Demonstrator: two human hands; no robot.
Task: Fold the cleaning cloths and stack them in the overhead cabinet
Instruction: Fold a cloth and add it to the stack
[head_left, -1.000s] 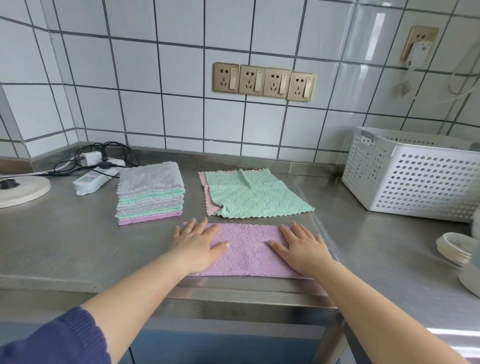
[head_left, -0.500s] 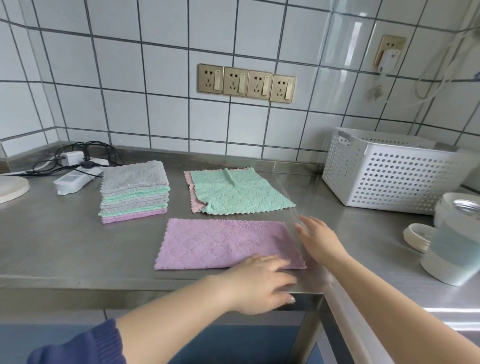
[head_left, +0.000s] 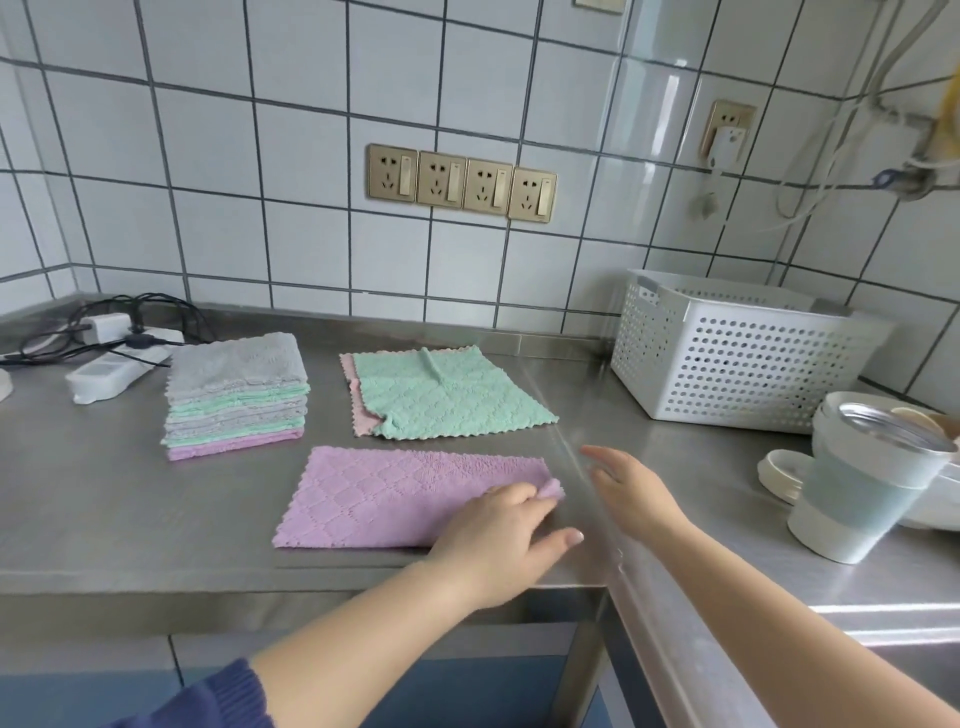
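A purple cloth (head_left: 395, 496), folded to a long rectangle, lies flat near the front edge of the steel tabletop (head_left: 104, 499). The left hand (head_left: 498, 540) rests on its right end, and the fingers pinch the cloth's far right corner, which is lifted and curled up a little off the steel; the thumb sticks out to the right over bare metal. The right hand (head_left: 631, 491) is just beside the cloth's right edge, fingers straight and relaxed, holding nothing; whether it touches the tabletop cannot be told.

Behind the purple cloth, apart from it, a green cloth (head_left: 441, 397) lies spread on top of a pink cloth (head_left: 360, 415), of which only a strip shows along the left side. To the left of these stands a stack (head_left: 236, 395) of folded cloths in grey, green and purple, with a grey one on top.

Further left, near the wall, lie a white power strip (head_left: 111, 376) and black cables (head_left: 135, 317). On the right stands a white perforated basket (head_left: 737, 358), and in front of it a pale cup (head_left: 862, 499) with a metal inside, beside a white lid (head_left: 779, 473). Four gold sockets (head_left: 462, 183) are set in the white tiled wall (head_left: 208, 156). A blue sleeve (head_left: 218, 699) covers the left arm at the lower edge.
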